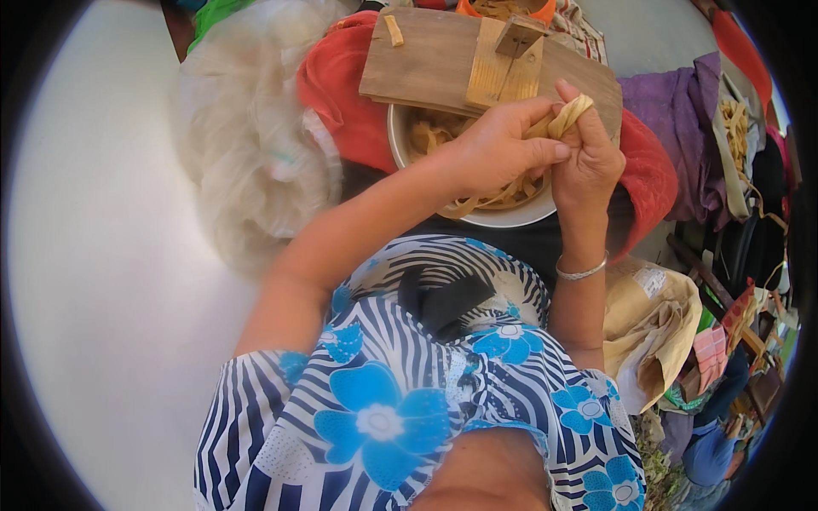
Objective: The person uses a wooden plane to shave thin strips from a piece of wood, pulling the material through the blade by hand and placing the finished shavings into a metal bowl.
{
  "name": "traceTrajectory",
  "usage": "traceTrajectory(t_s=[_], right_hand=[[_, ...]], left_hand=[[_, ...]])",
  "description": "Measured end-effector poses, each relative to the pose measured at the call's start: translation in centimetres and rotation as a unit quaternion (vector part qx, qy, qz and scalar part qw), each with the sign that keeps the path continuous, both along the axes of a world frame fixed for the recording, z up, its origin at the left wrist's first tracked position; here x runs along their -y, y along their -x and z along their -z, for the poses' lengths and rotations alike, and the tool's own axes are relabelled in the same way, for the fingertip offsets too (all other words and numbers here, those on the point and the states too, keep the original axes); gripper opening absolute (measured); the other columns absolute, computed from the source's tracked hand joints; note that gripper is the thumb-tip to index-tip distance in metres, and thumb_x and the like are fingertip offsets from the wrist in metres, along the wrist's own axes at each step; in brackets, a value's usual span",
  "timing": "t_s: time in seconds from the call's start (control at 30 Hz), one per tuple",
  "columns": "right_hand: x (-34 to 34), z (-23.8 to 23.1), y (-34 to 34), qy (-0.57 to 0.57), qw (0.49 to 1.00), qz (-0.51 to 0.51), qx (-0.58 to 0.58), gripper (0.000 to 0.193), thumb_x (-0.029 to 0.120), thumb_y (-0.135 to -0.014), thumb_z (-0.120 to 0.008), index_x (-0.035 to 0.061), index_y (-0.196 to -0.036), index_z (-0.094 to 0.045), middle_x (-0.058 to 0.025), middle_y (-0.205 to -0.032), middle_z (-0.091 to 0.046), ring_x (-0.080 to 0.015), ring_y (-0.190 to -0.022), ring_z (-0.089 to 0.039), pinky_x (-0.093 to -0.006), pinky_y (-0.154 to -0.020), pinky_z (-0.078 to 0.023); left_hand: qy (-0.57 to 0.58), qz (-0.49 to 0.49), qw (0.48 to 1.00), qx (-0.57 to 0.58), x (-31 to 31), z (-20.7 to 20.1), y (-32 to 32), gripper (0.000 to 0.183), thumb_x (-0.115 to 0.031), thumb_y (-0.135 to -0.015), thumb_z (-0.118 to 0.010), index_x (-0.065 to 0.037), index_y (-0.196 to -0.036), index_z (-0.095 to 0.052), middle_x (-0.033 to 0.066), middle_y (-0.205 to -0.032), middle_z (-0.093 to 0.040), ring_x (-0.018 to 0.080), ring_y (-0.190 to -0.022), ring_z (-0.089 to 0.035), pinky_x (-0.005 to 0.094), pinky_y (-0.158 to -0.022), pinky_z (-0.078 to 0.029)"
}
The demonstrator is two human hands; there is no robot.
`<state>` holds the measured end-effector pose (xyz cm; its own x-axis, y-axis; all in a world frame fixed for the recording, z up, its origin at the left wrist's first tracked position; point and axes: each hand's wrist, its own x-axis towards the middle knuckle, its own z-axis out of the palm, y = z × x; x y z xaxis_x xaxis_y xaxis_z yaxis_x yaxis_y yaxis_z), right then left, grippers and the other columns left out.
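So both hands are working up close together, right over the near side of the wooden board (417,68). The left hand (509,140) is keeping a nearly closed grip, thumb and fingers pinching a pale tan strip (571,117). The right hand (590,160) is curling its fingers around the same strip, which is bending into a fat folded loop at those fingers; its grip is pretty much closed too, though one finger is sticking up. A braided-looking bracelet (582,268) is circling the right wrist.

Below the hands, a pale bowl (503,219) is holding a tangle of similar strips (430,132), with the board partly covering it. A lighter plank (503,68) is lying across the board and carrying a small upright block (520,37). Red cloth (332,111) is showing on both sides of the bowl, and a big cloudy plastic bag (256,145) is sitting off to the left.
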<state>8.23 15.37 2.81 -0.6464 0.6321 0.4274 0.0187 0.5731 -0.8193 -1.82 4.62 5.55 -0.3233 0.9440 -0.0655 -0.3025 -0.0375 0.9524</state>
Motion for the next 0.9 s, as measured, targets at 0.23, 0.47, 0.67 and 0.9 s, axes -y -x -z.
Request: traceTrajectory(t_s=[0.23, 0.47, 0.67, 0.9], right_hand=[[0.2, 1.1, 0.4, -0.164, 0.98, 0.025, 0.113, 0.019, 0.015, -0.081, -0.064, 0.0104, -0.099, -0.069, -0.0094, -0.07, -0.059, -0.0195, -0.059, -0.057, -0.0309, -0.059, -0.046], [0.4, 6.1, -1.8, 0.512, 0.836, -0.162, 0.11, 0.031, 0.029, -0.095, -0.056, -0.0011, -0.094, -0.066, -0.0026, -0.088, -0.066, -0.014, -0.072, -0.06, -0.0264, -0.065, -0.047], [0.4, 4.7, -2.5, 0.675, 0.691, -0.26, -0.007, 0.025, 0.015, -0.094, -0.055, 0.0007, -0.114, -0.059, -0.0047, -0.11, -0.063, -0.0144, -0.103, -0.059, -0.0282, -0.09, -0.047], [1.4, 2.9, -1.3, 0.156, 0.984, -0.061, 0.055, 0.012, 0.002, -0.086, -0.056, -0.0032, -0.092, -0.065, -0.0104, -0.119, -0.055, -0.0157, -0.1, -0.056, -0.0264, -0.084, -0.045]], left_hand=[[0.154, -0.003, 0.983, -0.095, 1.0, 3.4, 1.5, 0.009, -0.009, -0.088, -0.057, -0.004, -0.094, -0.061, -0.0007, -0.068, -0.056, 0.0126, -0.061, -0.054, 0.0282, -0.058, -0.046], [0.03, -0.103, 0.758, -0.643, 2.4, 5.6, 0.3, 0.019, -0.012, -0.08, -0.059, -0.008, -0.098, -0.062, 0.0063, -0.082, -0.059, 0.0291, -0.074, -0.062, 0.0389, -0.063, -0.048], [0.001, -0.1, 0.862, -0.497, 2.2, 5.4, -0.5, 0.023, -0.014, -0.081, -0.059, -0.006, -0.103, -0.061, 0.0099, -0.09, -0.06, 0.0319, -0.082, -0.061, 0.0396, -0.071, -0.049], [0.156, -0.051, 0.856, -0.49, 0.0, 3.3, 0.0, 0.02, -0.019, -0.086, -0.053, -0.001, -0.092, -0.06, 0.0176, -0.078, -0.058, 0.0345, -0.075, -0.059, 0.0411, -0.067, -0.047]])
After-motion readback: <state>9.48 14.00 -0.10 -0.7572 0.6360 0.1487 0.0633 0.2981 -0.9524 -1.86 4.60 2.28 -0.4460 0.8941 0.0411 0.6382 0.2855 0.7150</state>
